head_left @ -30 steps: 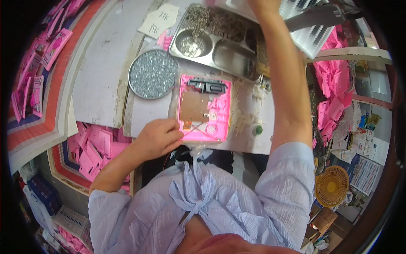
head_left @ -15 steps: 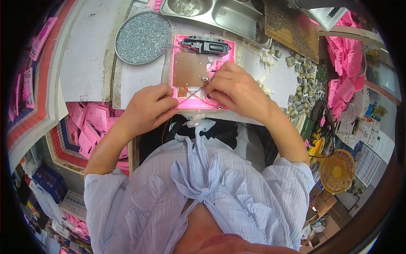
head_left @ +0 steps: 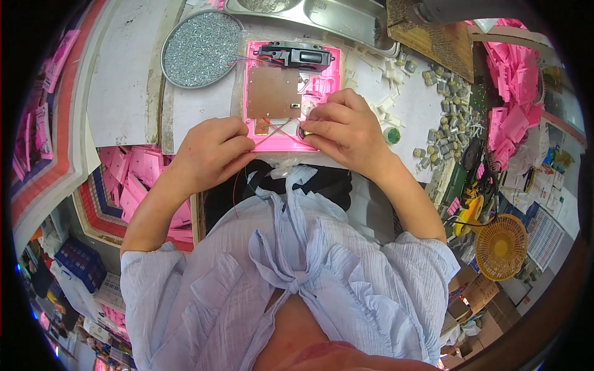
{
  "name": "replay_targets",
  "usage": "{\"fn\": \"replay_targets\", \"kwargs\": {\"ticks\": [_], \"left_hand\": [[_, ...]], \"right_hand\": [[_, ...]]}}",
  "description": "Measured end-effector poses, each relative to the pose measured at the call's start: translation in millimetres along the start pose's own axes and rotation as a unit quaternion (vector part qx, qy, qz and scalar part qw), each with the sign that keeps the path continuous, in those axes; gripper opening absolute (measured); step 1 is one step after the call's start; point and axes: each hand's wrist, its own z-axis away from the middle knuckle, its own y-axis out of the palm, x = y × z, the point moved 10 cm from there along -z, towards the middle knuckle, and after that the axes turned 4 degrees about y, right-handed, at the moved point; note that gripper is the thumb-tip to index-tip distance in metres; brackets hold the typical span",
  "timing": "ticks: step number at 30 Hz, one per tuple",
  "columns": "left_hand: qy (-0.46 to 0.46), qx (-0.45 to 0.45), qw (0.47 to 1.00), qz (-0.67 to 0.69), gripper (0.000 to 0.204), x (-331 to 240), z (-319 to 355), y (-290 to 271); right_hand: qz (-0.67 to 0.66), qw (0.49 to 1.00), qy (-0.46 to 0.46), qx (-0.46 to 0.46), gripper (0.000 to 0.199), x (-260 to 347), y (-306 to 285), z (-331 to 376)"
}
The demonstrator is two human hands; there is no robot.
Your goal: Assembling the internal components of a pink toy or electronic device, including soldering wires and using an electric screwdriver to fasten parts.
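Note:
A pink plastic case (head_left: 281,143) lies open on the table in front of me. Inside it sit a brown circuit board (head_left: 272,93) and a black mechanism (head_left: 303,57) along the far edge. My left hand (head_left: 213,153) is closed at the near left corner, pinching thin wires (head_left: 272,133) that cross the case; a red wire (head_left: 234,195) hangs below it. Over the case's right side, my right hand (head_left: 346,131) is closed, its fingertips pinching a small round part with a dark rim (head_left: 303,132). The fingers partly hide that part, so its kind is unclear.
A round tray of small screws (head_left: 201,49) stands at far left, steel trays (head_left: 343,18) behind. Small metal motors (head_left: 445,114) and white plastic pieces (head_left: 390,74) lie to the right. Pink parts fill a bin (head_left: 136,185) at left; a yellow basket (head_left: 501,247) is at right.
The case and table appear slightly farther up and left in the picture. More of the round part shows at my right fingertips. Both hands keep their pinches.

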Motion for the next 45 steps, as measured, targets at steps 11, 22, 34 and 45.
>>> {"fn": "replay_targets", "kwargs": {"ticks": [11, 22, 34, 45], "left_hand": [[-0.014, 0.036, 0.999, -0.015, 0.022, -5, -6, -3], [0.077, -0.028, 0.968, -0.238, 0.016, 73, -192, -34], [0.112, -0.016, 0.941, -0.32, 0.011, 69, -249, -18], [-0.245, -0.021, 0.853, 0.461, 0.022, -16, -47, 29]], "right_hand": [[0.161, 0.974, 0.147, 0.066, 0.04, -77, -70, 33], [0.104, 0.964, 0.241, 0.038, 0.023, -111, -81, 24], [-0.21, 0.885, 0.354, -0.217, 0.021, -83, -108, 80], [-0.249, 0.945, 0.158, -0.144, 0.026, -1, -56, 43]]}}
